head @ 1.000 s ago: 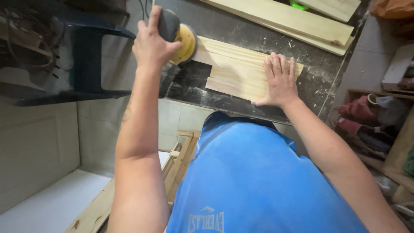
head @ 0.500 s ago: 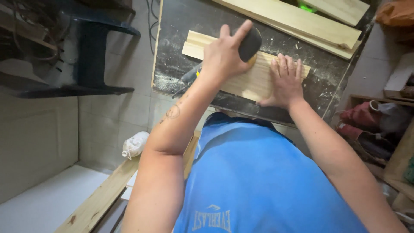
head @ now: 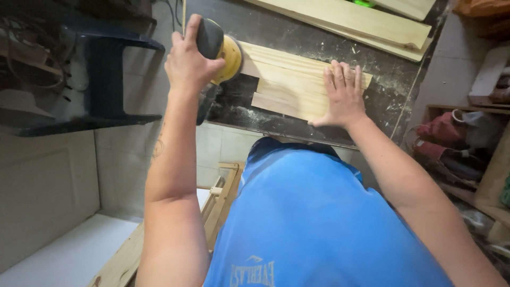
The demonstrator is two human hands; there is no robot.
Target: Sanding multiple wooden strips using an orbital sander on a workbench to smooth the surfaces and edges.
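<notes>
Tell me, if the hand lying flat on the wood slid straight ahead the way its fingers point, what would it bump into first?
The right hand would slide off the stacked pine pieces onto the dark workbench, then probably meet the long pale plank beyond. Heights are hard to judge from above.

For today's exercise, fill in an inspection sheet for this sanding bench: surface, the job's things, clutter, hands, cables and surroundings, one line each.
Surface: dark workbench top, scuffed and dusted with pale sawdust.
Job's things: pale wood boards lying flat and stacked on the bench; a yellow and black power sander at their left end.
Clutter: two long planks along the far edge of the bench; a small green item beyond them, too small to tell.
Hands: left hand grips the sander from above; right hand pressed flat, fingers spread, on the boards.
Cables: a thin cord runs up behind the sander.
Surroundings: dark blue plastic stool on its side at left; wooden frame below the bench; bags on shelves at right.
</notes>
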